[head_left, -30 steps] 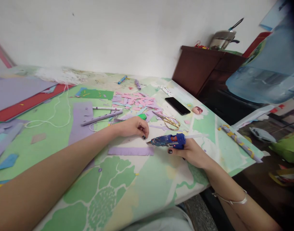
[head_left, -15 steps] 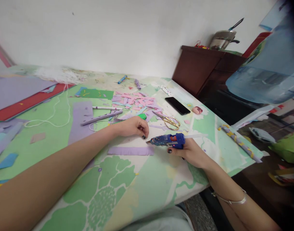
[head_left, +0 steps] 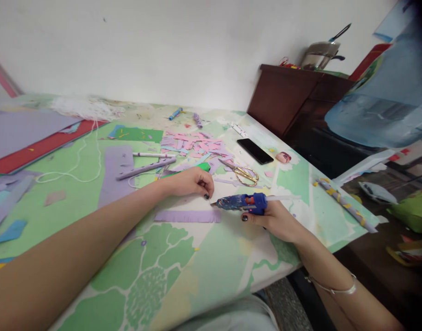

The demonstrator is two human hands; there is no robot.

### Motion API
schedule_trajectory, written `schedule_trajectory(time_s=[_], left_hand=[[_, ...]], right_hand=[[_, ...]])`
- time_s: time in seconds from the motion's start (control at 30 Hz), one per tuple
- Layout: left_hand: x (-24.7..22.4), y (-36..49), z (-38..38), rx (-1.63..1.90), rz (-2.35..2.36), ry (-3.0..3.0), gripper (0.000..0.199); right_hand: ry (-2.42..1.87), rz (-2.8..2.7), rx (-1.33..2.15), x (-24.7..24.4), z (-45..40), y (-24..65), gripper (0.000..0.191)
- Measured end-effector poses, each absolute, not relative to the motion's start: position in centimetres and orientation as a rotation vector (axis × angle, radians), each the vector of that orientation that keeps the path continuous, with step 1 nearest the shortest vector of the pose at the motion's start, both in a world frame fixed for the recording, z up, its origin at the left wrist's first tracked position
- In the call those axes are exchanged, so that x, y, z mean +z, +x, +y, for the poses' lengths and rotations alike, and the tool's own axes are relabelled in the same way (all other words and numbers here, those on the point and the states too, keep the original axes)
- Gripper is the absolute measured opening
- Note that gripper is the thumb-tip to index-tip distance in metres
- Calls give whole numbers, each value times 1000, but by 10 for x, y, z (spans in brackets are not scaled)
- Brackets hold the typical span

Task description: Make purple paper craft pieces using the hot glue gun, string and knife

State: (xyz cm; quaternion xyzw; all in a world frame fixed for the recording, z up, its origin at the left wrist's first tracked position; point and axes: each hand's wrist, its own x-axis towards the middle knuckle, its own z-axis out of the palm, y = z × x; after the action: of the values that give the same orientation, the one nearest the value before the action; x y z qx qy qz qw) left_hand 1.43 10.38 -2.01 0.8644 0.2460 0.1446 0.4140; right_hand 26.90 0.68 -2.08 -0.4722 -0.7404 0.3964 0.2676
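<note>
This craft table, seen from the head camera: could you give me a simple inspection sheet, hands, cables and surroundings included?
Surface: patterned green-and-white tablecloth.
Job's things: blue glue gun; purple strip with a fringed edge, lying flat.
Clutter: pink paper scraps, gold-handled scissors, black phone, white string.
Left hand: fingers bent, fingertips close to the gun's nozzle; anything held is too small to tell.
Right hand: holding the glue gun.
Cables: nothing seen that is clearly one.
Surroundings: white wall behind; brown cabinet and large water bottle to the right.
</note>
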Motion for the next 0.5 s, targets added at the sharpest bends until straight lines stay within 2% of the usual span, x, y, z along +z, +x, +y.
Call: schedule_trajectory(time_s=[0.37,0.5], left_hand=[[-19,14,102,369,628,2172,12],[-19,15,102,350,633,2189,13]], right_hand=[[-1276,-2003,1075,-17,4,271,30],[-1274,-2012,1117,-15,2,270,36]])
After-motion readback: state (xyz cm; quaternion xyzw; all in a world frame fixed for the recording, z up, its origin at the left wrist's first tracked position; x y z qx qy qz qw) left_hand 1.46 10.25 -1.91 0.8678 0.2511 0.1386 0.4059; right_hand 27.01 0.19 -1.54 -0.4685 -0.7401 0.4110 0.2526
